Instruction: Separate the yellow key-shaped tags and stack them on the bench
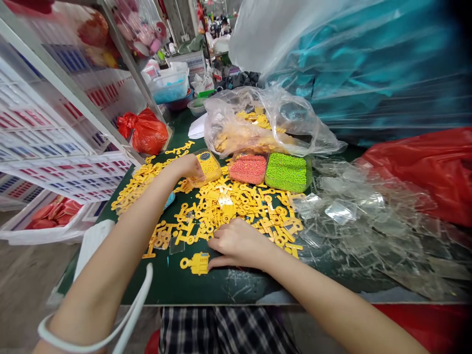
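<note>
Head view, looking down on a green-topped workbench (184, 287):

1. Left hand (186, 167) is reaching over the pieces, its fingers curling against the side of a tray of yellow beads (210, 167); whether they are gripping anything, I cannot tell.
2. Right hand (239, 244) is resting half open at the front of the heap, its fingers spread and holding nothing visible.
3. Ring-ended yellow plastic piece (197, 263) is lying apart from the heap, just beside those fingers and within their easy reach.
4. Loose yellow plastic pieces (224, 211) are sprawling between both hands, with trays of coral beads (248, 168) and green beads (286, 172) sitting beyond them.
5. Clear plastic sheets (354, 216) are piling up to the right.
</note>
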The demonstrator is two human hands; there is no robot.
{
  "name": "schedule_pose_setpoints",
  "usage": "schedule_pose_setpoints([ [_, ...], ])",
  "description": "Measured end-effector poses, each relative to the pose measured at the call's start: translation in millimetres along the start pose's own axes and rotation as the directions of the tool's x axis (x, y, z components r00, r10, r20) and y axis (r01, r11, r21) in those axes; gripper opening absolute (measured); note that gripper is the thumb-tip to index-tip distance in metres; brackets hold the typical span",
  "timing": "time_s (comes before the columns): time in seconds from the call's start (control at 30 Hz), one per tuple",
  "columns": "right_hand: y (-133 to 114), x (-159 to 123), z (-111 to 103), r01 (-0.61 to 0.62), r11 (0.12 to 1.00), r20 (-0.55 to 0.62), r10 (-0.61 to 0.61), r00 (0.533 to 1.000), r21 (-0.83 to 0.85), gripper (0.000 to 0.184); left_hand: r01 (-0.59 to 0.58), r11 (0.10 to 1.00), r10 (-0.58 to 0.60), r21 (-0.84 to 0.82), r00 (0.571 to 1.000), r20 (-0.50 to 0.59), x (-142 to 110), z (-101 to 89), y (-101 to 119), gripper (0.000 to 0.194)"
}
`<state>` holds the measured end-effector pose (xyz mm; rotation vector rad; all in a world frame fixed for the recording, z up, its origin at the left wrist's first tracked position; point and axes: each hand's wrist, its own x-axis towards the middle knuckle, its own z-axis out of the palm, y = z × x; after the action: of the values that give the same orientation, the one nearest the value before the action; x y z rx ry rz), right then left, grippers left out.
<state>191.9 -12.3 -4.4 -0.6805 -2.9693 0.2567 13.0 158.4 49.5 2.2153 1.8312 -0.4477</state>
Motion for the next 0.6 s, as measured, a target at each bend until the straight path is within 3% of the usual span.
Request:
schedule_pose_setpoints([
  [0.1,0.7,0.4,-0.6,-0.019,1.000,-0.008,0.019,1.000,-0.001,0.051,0.081,0.996,-0.084,-0.023,0.987,-0.139,-9.3,1.9,-0.2,0.032],
  [0.23,1.4,-0.3,-2.0,-0.078,0.997,-0.061,0.077,0.995,-0.013,0.053,0.131,0.989,-0.148,-0.072,0.926,-0.347,-29.7,9.7,3.8,0.029],
  [0.33,0.7,-0.7,-3.6,-0.175,0.984,-0.121,0.171,0.978,-0.018,0.043,-0.067,0.989,-0.022,-0.134,0.817,-0.576,-66.0,21.4,10.1,0.025],
  [0.43,1.3,-2.9,-5.6,-0.296,0.955,-0.187,0.287,0.940,-0.025,0.031,-0.395,0.897,0.175,-0.196,0.727,-0.664,-119.4,46.4,16.7,0.030],
  [0.5,7.0,-7.8,-8.7,-0.349,0.937,-0.274,0.336,0.901,0.002,0.027,-0.511,0.817,0.184,-0.267,0.670,-0.719,-153.2,72.8,18.7,0.029],
  [0.6,29.8,-21.6,-19.7,-0.432,0.900,-0.444,0.409,0.798,0.052,0.026,-0.559,0.752,0.137,-0.349,0.650,-0.748,-184.4,119.1,16.1,0.025],
])
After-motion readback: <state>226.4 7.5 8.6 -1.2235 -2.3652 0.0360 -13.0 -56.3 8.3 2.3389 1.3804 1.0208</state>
